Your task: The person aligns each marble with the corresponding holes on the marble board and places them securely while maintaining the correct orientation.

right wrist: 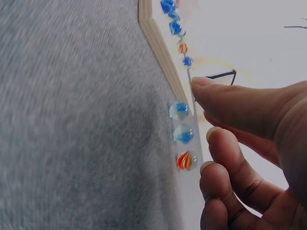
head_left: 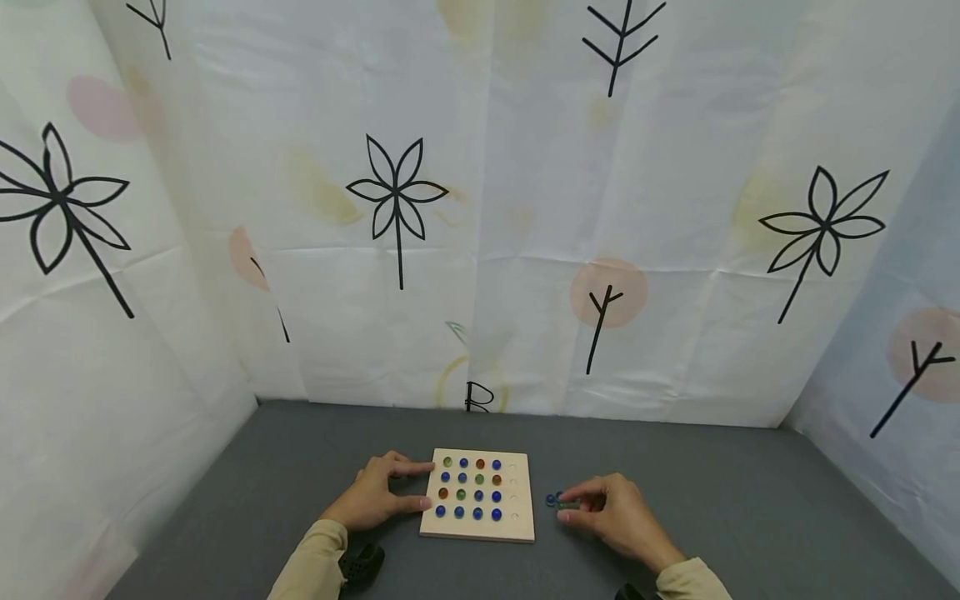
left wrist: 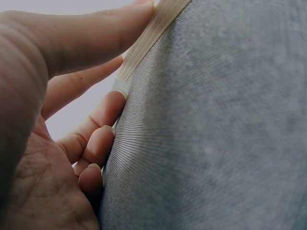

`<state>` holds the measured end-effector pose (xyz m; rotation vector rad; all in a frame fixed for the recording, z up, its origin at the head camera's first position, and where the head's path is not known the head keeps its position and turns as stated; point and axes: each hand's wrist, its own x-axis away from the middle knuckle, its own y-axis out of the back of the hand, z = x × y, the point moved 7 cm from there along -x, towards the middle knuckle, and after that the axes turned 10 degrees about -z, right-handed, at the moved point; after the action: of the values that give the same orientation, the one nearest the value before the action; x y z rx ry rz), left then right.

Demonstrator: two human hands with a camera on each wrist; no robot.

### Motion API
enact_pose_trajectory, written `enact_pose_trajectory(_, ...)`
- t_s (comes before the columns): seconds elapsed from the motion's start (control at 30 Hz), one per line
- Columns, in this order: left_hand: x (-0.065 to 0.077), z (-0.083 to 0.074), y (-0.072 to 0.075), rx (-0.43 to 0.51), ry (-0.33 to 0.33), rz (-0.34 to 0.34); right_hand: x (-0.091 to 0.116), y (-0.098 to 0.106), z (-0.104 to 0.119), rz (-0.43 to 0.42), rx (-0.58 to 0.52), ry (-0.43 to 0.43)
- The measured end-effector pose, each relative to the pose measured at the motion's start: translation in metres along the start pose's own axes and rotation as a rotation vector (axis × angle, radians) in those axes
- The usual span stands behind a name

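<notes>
A pale wooden board [head_left: 521, 533] lies on the grey table, with several rows of blue, green and orange-brown glass marbles [head_left: 478, 495] in its hollows. Its rightmost column shows bare hollows. At the board's left edge, my left hand [head_left: 371, 496] touches the wood with extended thumb and index finger; the other fingers are bent in the left wrist view. To the right of the board is my right hand [head_left: 618, 517], thumb and index finger apart around a few loose marbles [head_left: 551, 500]. Blue-and-clear marbles [right wrist: 183, 133] and an orange-striped marble [right wrist: 186, 161] sit beside its fingertips.
The grey tabletop [head_left: 337, 433] surrounds the board. A white cloth [head_left: 525, 208] printed with plant drawings hangs behind and at both sides. Dark wrist gear [head_left: 363, 565] shows under the left sleeve [head_left: 311, 558].
</notes>
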<state>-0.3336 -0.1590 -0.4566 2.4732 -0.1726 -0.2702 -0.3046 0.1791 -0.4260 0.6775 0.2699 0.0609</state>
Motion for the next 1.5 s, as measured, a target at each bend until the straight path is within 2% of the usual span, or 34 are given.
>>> enact_pose_trajectory(0.5,0.001,0.001,-0.001,0.005,0.014,0.006,0.004,0.000,0.016,-0.041,-0.023,-0.020)
enact_pose_trajectory(0.83,0.000,0.001,-0.001,0.004,0.025,0.004,0.002,-0.004,0.031,-0.045,-0.060,0.049)
enact_pose_trajectory(1.23,0.000,0.000,-0.001,-0.009,0.025,-0.004,-0.001,-0.019,0.045,-0.009,-0.069,0.113)
enact_pose_trajectory(1.5,0.000,0.000,-0.001,-0.006,0.016,-0.005,-0.007,-0.026,0.050,-0.001,-0.071,0.123)
